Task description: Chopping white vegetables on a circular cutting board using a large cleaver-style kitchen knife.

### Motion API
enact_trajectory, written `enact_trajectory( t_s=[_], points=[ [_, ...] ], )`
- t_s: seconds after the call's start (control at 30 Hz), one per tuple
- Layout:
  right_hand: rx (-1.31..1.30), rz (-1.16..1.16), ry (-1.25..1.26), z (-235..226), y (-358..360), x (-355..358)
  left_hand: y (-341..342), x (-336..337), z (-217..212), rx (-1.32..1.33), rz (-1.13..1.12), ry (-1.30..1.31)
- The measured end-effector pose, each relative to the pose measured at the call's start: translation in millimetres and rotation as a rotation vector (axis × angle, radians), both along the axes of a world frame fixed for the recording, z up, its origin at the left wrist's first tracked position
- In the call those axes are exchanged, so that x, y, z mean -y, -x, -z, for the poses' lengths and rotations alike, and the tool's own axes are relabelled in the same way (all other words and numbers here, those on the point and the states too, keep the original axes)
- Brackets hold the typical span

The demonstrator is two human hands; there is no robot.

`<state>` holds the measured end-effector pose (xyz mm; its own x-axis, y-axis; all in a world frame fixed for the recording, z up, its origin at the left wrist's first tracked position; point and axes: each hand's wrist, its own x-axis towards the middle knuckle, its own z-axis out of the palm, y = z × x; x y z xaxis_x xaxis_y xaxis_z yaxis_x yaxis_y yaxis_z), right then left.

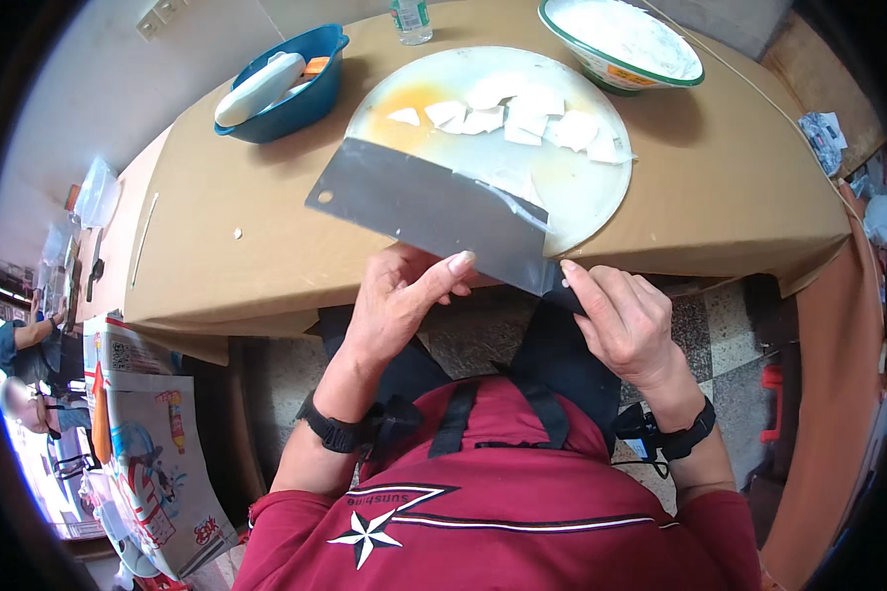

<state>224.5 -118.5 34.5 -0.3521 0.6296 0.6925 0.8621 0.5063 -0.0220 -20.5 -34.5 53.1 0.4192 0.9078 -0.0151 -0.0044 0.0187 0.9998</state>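
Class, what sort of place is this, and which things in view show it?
Probably a food-preparation spot, though whether home or eatery I cannot tell. The right hand holds a cleaver, white slices lie on a round cutting board, and a blue basin holds a long pale vegetable.

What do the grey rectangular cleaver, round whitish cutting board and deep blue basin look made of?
Grey rectangular cleaver: blade likely steel, satin finish; thin, flat, dull metallic sheen.
Round whitish cutting board: probably plastic, fairly matte; cloudy surface, orange staining, no visible wood grain.
Deep blue basin: likely moulded plastic, smooth; even colour, rounded lip.
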Motion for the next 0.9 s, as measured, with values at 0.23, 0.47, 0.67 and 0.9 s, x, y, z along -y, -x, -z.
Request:
enact_trajectory(
  t_s=[0.23, 0.47, 0.67, 0.9],
  points=[
    [0.083, -0.020, 0.053, 4, -1, 1, -10, 1, 10, 0.197, 0.044, 0.212],
    [-0.062, -0.045, 0.245, -29, 8, -7, -5, -3, 15, 0.300, 0.028, 0.268],
    [0.061, -0.036, 0.361, -23, 7, -30, -4, -2, 15, 0.233, 0.014, 0.282],
    [0.070, 0.225, 0.410, -20, -11, -52, 0, -4, 13, 0.259, 0.036, 0.269]
  ],
)
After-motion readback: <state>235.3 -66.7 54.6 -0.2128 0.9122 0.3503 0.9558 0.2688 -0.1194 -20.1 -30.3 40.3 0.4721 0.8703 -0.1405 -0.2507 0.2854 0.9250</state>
